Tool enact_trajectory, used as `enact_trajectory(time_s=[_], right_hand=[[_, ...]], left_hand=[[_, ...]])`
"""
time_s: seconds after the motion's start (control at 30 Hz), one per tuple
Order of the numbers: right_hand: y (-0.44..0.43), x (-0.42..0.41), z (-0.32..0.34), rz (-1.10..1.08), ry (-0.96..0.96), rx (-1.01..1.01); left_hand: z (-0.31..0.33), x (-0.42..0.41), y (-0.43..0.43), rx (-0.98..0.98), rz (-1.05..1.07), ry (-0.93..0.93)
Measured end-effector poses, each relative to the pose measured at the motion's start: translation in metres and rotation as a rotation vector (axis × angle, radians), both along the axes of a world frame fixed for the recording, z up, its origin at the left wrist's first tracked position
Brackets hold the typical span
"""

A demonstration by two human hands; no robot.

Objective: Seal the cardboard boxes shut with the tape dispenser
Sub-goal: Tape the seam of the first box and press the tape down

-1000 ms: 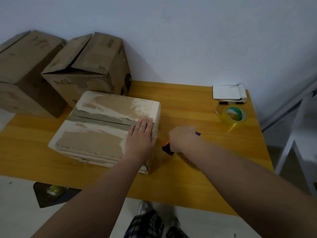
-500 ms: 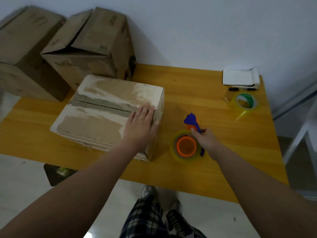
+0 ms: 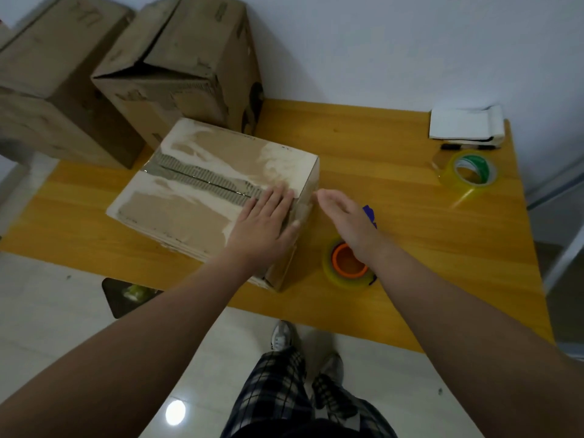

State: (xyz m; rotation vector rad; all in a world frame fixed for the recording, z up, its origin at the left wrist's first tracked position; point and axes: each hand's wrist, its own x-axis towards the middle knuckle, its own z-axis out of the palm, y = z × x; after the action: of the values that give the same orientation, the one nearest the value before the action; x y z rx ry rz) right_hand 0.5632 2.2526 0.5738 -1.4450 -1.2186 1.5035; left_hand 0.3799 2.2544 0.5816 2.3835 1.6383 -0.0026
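Note:
A worn cardboard box (image 3: 189,197) with a torn, peeled strip along its centre seam lies on the wooden table (image 3: 395,191). My left hand (image 3: 265,222) rests flat on the box's right end, thumb over the edge. My right hand (image 3: 347,222) hovers open just right of the box, fingertips near its top corner, holding nothing. Beneath that hand the tape dispenser (image 3: 347,263) lies on the table, an orange-cored roll of clear tape with a blue handle showing past my fingers.
Two larger cardboard boxes (image 3: 183,64) (image 3: 53,77) stand at the back left. A spare roll of yellowish tape (image 3: 471,172), a black marker (image 3: 467,147) and a white pad (image 3: 464,124) sit at the far right corner. My legs and shoes show below the table's near edge.
My right hand set the tape dispenser down on the table, let go of it and moved left toward the box's corner. My left hand stayed pressed on the box.

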Motion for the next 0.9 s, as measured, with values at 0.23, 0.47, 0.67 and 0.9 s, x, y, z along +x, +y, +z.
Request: enact_trajectory(time_s=[0.23,0.47,0.67,0.9], right_hand=[[0.0,0.008,0.002,0.223,-0.027,-0.138],[0.001,0.013,0.004,0.256,-0.107,-0.097],[-0.007,0.02,-0.001,0.213,-0.241,-0.167],[-0.009,0.023,-0.006,0.148,-0.271,-0.2]], left_hand=[[-0.002,-0.006,-0.01,0.012,-0.049,0.003],[-0.004,-0.003,-0.015,0.063,-0.055,0.03],[-0.003,-0.008,-0.01,0.027,-0.112,0.094],[-0.003,-0.009,-0.011,0.027,-0.125,0.111]])
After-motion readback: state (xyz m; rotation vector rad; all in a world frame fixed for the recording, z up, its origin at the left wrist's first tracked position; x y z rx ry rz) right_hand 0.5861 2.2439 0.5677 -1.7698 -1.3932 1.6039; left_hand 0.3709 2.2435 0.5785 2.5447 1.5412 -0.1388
